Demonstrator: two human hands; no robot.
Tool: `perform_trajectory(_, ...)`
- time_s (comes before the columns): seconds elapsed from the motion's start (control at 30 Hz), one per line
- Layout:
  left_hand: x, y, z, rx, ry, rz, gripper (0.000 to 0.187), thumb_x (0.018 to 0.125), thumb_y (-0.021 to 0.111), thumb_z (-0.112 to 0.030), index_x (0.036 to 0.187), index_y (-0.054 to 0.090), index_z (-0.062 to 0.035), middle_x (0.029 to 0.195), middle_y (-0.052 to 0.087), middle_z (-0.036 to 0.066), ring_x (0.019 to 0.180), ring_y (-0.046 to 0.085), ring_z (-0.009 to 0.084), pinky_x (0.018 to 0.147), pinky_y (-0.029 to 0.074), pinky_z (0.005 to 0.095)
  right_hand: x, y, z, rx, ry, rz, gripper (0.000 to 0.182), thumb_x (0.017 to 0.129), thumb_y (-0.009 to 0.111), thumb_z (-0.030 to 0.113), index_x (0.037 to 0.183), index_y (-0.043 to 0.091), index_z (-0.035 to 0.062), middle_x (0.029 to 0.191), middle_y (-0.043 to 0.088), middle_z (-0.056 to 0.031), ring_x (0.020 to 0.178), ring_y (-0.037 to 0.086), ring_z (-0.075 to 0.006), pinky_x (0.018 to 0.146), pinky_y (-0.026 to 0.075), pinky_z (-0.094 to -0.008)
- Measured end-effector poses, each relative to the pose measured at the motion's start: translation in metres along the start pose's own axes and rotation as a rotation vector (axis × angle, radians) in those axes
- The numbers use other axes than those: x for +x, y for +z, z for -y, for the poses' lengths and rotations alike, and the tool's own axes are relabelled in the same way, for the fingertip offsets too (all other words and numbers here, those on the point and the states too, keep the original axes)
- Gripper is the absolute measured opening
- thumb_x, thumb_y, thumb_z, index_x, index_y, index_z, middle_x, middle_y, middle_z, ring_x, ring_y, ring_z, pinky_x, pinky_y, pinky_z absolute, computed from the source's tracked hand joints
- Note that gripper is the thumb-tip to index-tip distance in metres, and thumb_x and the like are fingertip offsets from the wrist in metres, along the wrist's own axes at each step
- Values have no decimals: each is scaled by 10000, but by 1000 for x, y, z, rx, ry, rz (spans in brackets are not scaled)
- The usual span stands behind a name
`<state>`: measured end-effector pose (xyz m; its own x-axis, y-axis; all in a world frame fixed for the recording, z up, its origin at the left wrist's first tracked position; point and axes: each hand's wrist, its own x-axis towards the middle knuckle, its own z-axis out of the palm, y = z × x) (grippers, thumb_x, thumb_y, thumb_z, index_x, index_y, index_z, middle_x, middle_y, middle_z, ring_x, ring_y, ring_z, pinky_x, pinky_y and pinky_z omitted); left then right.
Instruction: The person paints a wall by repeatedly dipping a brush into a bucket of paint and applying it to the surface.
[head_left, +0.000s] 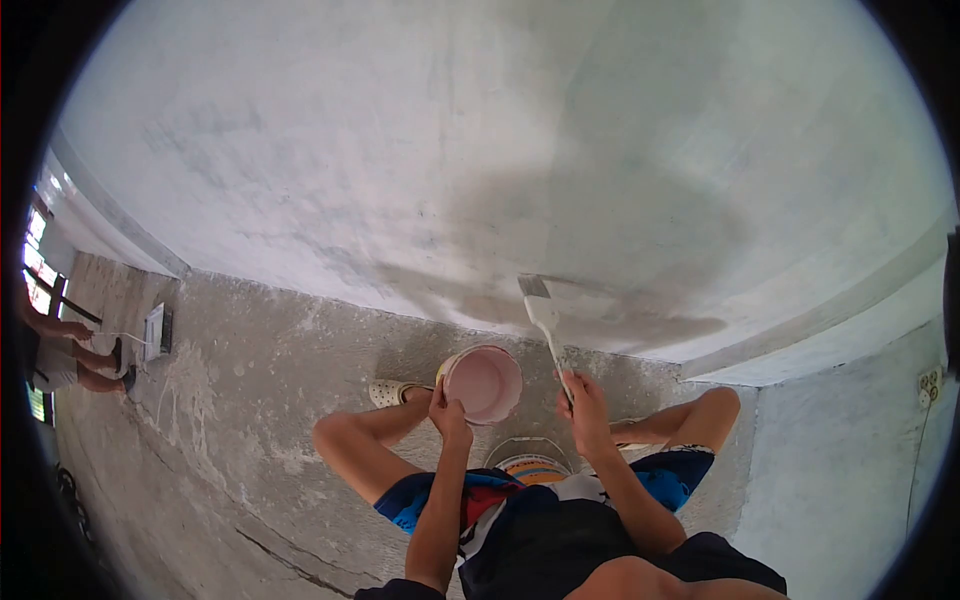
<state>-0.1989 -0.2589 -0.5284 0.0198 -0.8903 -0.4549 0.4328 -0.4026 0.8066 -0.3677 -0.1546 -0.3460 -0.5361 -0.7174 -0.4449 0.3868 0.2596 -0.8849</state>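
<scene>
My left hand (452, 418) grips the rim of a small pink-white bucket (482, 386), thumb over its edge; its inside looks coated with pale paint. Closed round the handle of a long paintbrush (543, 312) is my right hand (585, 410). The dark bristles of the brush touch or nearly touch the lower part of the whitish wall (330, 150). Darker patches, partly my shadow, spread over the wall about the brush. Between my legs an orange and white bucket (535, 468) with a wire handle is half hidden by my clothes.
A rough concrete floor (250, 400) runs along the wall's foot. Pilasters stand out at left and right. On the right wall is a socket (930, 387) with a hanging cable. At far left another person (75, 355) holds a roller by a paint tray (157, 332).
</scene>
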Motion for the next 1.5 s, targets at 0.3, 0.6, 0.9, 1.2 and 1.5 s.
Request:
perform_trajectory(0.3,-3,5,-3,13,-50,23,717,688,363,205,1385,445,52,1317,536,167,1142,568,218,906,452,244,-28,33,122,155,-206,117,371,997,483,273,1151,579,-52,580,374,50,484,305,-46,521,272,-235)
perform_trajectory(0.6,-1,5,-2,-24,-18,21,713,694,357,207,1380,460,40,1306,544,153,1134,572,217,893,454,242,-58,38,155,22,-546,156,374,1005,490,267,1206,577,-36,593,402,47,511,306,-18,476,243,-206)
perform_trajectory(0.9,3,-1,-5,0,-13,-38,710,696,352,199,1377,467,35,1288,558,150,1103,585,210,870,458,235,44,-22,-2,-600,-697,-99,322,987,530,273,1034,627,-31,598,448,15,527,373,-54,478,305,-260)
perform_trajectory(1.2,2,-3,-1,-15,3,-23,734,671,374,167,1389,450,36,1270,568,124,1082,584,196,731,461,201,64,-76,-101,-812,-507,-115,372,952,574,329,907,620,-38,573,484,-28,519,393,-109,486,316,-308)
perform_trajectory(1.5,0,-4,-2,-5,-11,25,712,696,351,205,1380,455,42,1297,559,150,1115,586,209,846,469,226,47,-30,-15,-240,-97,-137,333,969,546,304,970,683,1,564,382,69,477,326,-38,459,258,-229)
